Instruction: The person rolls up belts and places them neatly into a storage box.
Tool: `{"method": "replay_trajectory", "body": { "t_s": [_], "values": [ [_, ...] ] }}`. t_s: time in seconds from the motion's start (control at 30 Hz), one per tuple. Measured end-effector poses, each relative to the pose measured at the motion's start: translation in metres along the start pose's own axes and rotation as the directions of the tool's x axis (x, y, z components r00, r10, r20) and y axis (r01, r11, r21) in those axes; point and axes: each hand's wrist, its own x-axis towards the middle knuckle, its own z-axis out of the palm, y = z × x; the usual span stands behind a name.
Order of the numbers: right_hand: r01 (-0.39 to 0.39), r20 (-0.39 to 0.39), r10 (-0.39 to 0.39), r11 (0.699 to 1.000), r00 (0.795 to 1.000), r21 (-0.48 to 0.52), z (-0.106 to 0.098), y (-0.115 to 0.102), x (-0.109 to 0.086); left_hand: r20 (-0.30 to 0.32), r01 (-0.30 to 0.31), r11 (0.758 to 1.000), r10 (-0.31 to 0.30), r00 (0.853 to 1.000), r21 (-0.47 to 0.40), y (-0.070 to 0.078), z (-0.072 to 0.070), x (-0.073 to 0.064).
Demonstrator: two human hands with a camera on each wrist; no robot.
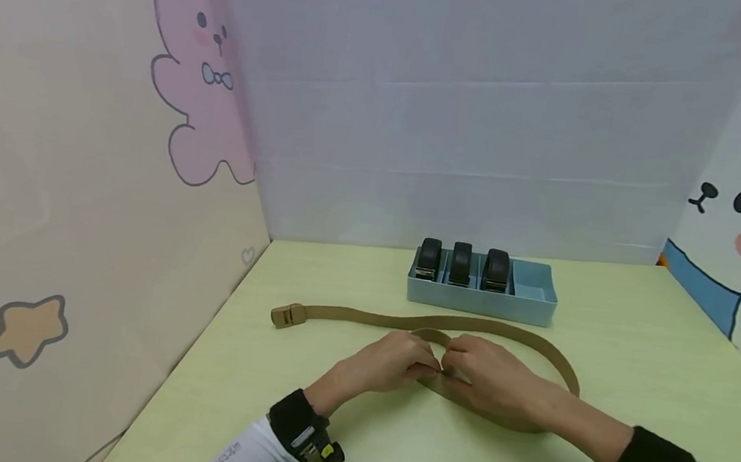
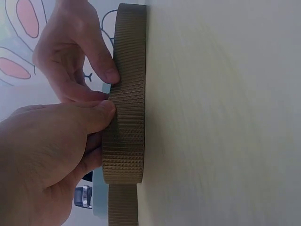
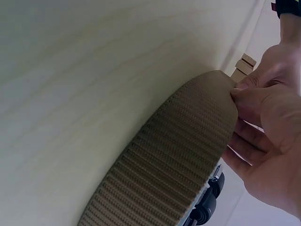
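Observation:
A tan webbing belt stands on edge on the table and curves round in a wide bend at the right. Its buckle lies at the far left end. The other stretch comes back under both hands and makes a small loop. My left hand pinches the upper edge of the belt there, thumb against the ribbed face. Close beside it, my right hand pinches the same stretch between thumb and fingers. In the right wrist view the belt runs from the fingertips toward the camera.
Behind the belt stands a light blue divided box. Three rolled black belts sit in its left compartments, and the rightmost compartment holds nothing. A pale wall rises along the table's back edge.

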Motion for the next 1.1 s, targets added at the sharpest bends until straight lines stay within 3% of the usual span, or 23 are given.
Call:
{"method": "replay_trajectory", "body": {
  "t_s": [0.2,0.53,0.73,0.87,0.97,1.03,1.1],
  "values": [
    [0.036,-0.080,-0.040,0.998,0.996,-0.053,0.010,0.001,0.002,-0.035,-0.017,1.000,0.017,0.999,0.009,-0.001,0.000,0.000],
    [0.056,-0.105,-0.065,0.995,0.992,-0.084,0.017,0.002,0.002,-0.068,-0.071,0.995,0.066,0.995,-0.073,-0.004,-0.002,-0.003],
    [0.064,-0.065,-0.070,0.993,0.995,-0.096,0.013,0.001,0.004,-0.036,-0.020,0.991,0.016,0.999,-0.130,-0.007,-0.007,-0.007],
    [0.030,-0.018,-0.032,0.996,0.999,-0.084,0.010,0.003,0.003,-0.080,0.057,0.984,-0.071,0.994,-0.167,-0.025,-0.018,-0.017],
    [0.005,-0.007,-0.005,0.997,1.000,-0.072,0.007,0.005,0.000,-0.149,0.182,0.979,-0.195,0.969,-0.097,-0.048,-0.033,-0.030],
    [-0.009,-0.004,0.009,0.998,1.000,-0.060,0.006,0.007,-0.003,-0.187,0.305,0.952,-0.304,0.934,-0.022,-0.064,-0.042,-0.042],
    [-0.017,0.001,0.017,0.999,1.000,-0.049,0.004,0.008,-0.005,-0.194,0.437,0.898,-0.420,0.886,0.049,-0.078,-0.050,-0.055]
  ]
}}
